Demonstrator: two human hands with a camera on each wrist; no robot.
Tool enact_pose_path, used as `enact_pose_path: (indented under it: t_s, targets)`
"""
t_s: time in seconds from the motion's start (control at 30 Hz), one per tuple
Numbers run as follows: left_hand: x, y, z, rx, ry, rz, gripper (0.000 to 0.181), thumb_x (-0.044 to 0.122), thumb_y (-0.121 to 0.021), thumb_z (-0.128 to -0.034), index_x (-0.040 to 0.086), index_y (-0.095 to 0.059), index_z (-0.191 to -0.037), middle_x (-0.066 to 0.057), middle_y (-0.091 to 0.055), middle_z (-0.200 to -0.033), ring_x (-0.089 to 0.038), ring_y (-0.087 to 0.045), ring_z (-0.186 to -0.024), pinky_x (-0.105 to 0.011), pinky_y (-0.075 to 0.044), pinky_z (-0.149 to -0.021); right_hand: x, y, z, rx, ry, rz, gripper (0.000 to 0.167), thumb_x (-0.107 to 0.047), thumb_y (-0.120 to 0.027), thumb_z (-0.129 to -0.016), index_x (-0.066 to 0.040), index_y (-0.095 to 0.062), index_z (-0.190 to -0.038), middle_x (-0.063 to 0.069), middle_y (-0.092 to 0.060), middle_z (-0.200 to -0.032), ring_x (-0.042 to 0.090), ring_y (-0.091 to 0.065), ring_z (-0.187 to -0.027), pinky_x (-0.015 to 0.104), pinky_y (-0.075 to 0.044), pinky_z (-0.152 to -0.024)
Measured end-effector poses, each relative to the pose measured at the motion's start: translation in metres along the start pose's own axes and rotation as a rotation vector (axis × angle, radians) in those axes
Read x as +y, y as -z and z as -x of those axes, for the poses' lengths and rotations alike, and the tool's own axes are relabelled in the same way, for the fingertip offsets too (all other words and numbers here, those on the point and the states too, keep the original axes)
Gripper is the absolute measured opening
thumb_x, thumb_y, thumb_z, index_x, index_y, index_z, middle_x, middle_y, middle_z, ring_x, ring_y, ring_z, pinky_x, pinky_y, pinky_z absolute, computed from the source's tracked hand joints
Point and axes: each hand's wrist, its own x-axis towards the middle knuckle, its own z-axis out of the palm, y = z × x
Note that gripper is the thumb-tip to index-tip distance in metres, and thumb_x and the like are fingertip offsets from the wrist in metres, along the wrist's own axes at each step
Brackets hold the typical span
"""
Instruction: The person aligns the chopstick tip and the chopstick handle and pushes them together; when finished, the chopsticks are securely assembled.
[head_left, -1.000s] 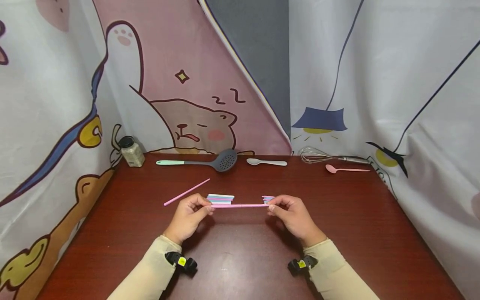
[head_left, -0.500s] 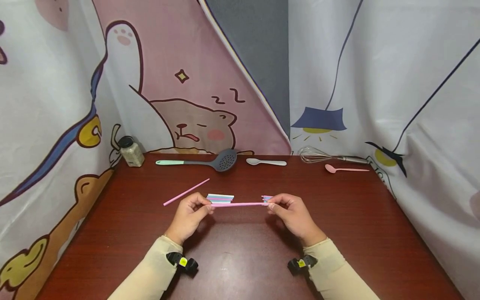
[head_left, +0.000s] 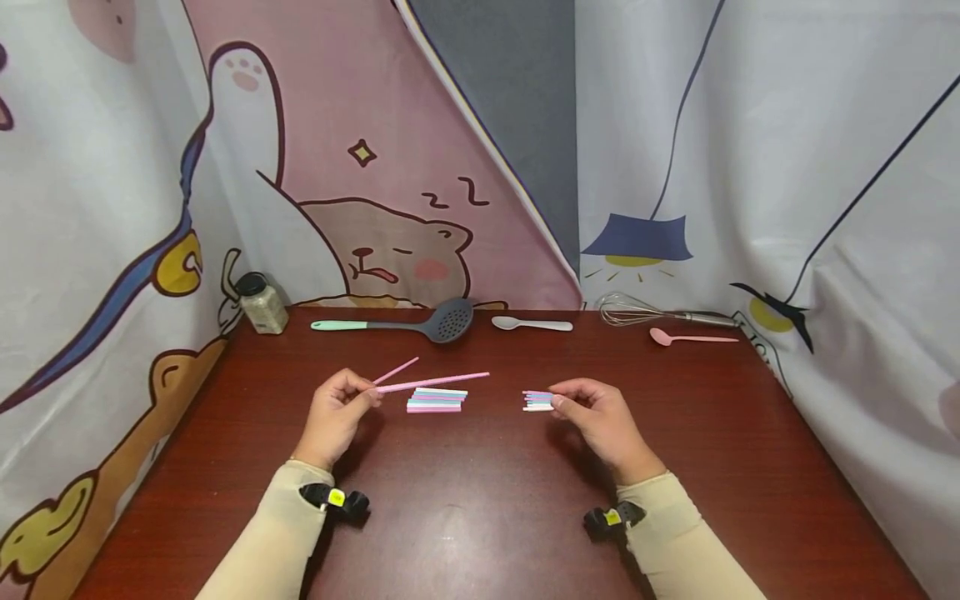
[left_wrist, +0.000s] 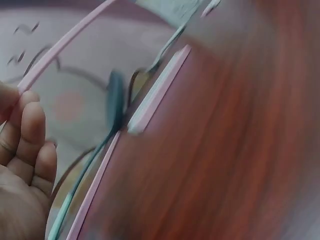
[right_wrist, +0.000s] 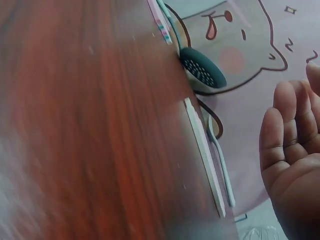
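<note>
A pink straw (head_left: 435, 382) is pinched at its near end by my left hand (head_left: 335, 419), its free end pointing right and slightly away. The left wrist view shows the straw (left_wrist: 65, 40) between thumb and finger of the hand (left_wrist: 25, 155). Below it lies a pile of pink, white and blue sticks (head_left: 435, 401). Another pink straw (head_left: 397, 369) lies partly hidden behind the held one. My right hand (head_left: 607, 425) is beside a second pile (head_left: 536, 401), fingertips over its right end; the right wrist view shows relaxed fingers (right_wrist: 285, 125) holding nothing visible.
Along the back of the dark red table (head_left: 465, 517) are a jar (head_left: 262, 304) with a black lid, a slotted skimmer (head_left: 450, 322), a pale spoon (head_left: 532, 324), a whisk (head_left: 660, 313) and a pink spoon (head_left: 693, 338). Printed cloth (head_left: 495, 250) hangs behind.
My left hand has moved left and away from me, carrying the pink straw. My right hand has let go of the straw's other end and shifted slightly right. Both piles show more fully.
</note>
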Motion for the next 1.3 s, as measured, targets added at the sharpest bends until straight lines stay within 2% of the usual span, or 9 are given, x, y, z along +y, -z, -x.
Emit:
enact_pose_path:
  t_s: [0.13,0.23,0.3,0.47,0.57,0.7,0.83,1.07,1.3]
  targets:
    - [-0.002,0.023,-0.008,0.134,0.083,-0.007,0.005,-0.016,-0.066,-0.0913,-0.015,-0.062,-0.094,0.004,-0.071,-0.076,-0.009,-0.069,-0.072,-0.021,-0.057,-0.068,0.002,0.009,-0.002,0.048,-0.044,0.041,0.026,-0.002,-0.073,-0.097,0.017,-0.069,-0.115,-0.002,-0.071,-0.085,0.008,-0.07,-0.074,0.028,-0.06,-0.07]
    - [-0.003,0.037,-0.011,0.221,0.133,-0.008,0.004,-0.014,-0.064,-0.0936,-0.015,-0.062,-0.096,0.005,-0.072,-0.075,-0.011,-0.071,-0.073,-0.022,-0.059,-0.067,0.005,0.016,-0.004,0.096,-0.098,0.104,0.026,-0.008,-0.074,-0.097,0.012,-0.071,-0.115,-0.003,-0.069,-0.081,0.009,-0.067,-0.073,0.03,-0.057,-0.064]
    - [-0.005,0.046,-0.012,0.269,0.155,-0.047,0.005,-0.011,-0.064,-0.0948,-0.014,-0.062,-0.097,0.008,-0.072,-0.075,-0.011,-0.07,-0.073,-0.021,-0.057,-0.066,0.008,0.019,-0.005,0.119,-0.134,0.135,0.026,-0.011,-0.075,-0.097,0.009,-0.073,-0.114,-0.003,-0.067,-0.078,0.009,-0.065,-0.071,0.031,-0.054,-0.06]
    - [-0.009,0.058,-0.012,0.33,0.187,-0.23,0.009,-0.002,-0.07,-0.0939,-0.009,-0.067,-0.099,0.014,-0.067,-0.074,-0.006,-0.061,-0.074,-0.019,-0.048,-0.064,0.013,0.024,-0.009,0.126,-0.176,0.161,0.021,-0.01,-0.075,-0.097,0.007,-0.074,-0.109,-0.004,-0.061,-0.071,0.009,-0.056,-0.063,0.026,-0.048,-0.055]
    - [-0.009,0.059,-0.012,0.341,0.197,-0.278,0.008,-0.002,-0.071,-0.0927,-0.008,-0.068,-0.098,0.015,-0.065,-0.074,-0.006,-0.058,-0.074,-0.019,-0.046,-0.064,0.014,0.026,-0.009,0.106,-0.175,0.175,0.019,-0.008,-0.075,-0.096,0.008,-0.075,-0.107,-0.004,-0.059,-0.069,0.008,-0.053,-0.061,0.024,-0.046,-0.054]
    - [-0.011,0.06,-0.013,0.337,0.215,-0.351,0.006,-0.002,-0.072,-0.0911,-0.006,-0.069,-0.095,0.011,-0.065,-0.074,-0.005,-0.057,-0.072,-0.019,-0.046,-0.062,0.015,0.029,-0.009,0.082,-0.174,0.245,0.017,-0.009,-0.076,-0.095,0.006,-0.077,-0.104,-0.003,-0.063,-0.072,0.008,-0.053,-0.064,0.024,-0.045,-0.058]
    - [-0.011,0.062,-0.014,0.305,0.244,-0.499,0.005,0.001,-0.074,-0.0909,-0.001,-0.07,-0.093,0.002,-0.066,-0.077,-0.008,-0.055,-0.071,-0.022,-0.044,-0.061,0.015,0.032,-0.009,0.065,-0.18,0.316,0.016,-0.011,-0.078,-0.093,0.003,-0.078,-0.103,0.0,-0.072,-0.083,0.008,-0.056,-0.074,0.023,-0.046,-0.065]
    - [-0.007,0.064,-0.013,0.167,0.303,-0.678,0.013,0.007,-0.068,-0.0951,-0.002,-0.071,-0.104,-0.011,-0.07,-0.084,-0.018,-0.057,-0.074,-0.028,-0.044,-0.065,0.016,0.034,-0.007,0.023,-0.174,0.326,0.021,-0.012,-0.079,-0.093,0.004,-0.077,-0.106,0.008,-0.073,-0.088,0.008,-0.055,-0.075,0.023,-0.046,-0.065]
    - [-0.003,0.065,-0.011,0.087,0.315,-0.821,0.015,0.013,-0.065,-0.098,0.002,-0.074,-0.103,-0.012,-0.07,-0.088,-0.028,-0.061,-0.083,-0.037,-0.042,-0.073,0.018,0.034,-0.008,-0.012,-0.196,0.317,0.021,-0.011,-0.078,-0.094,0.005,-0.076,-0.109,0.007,-0.072,-0.086,0.011,-0.056,-0.076,0.024,-0.047,-0.066]
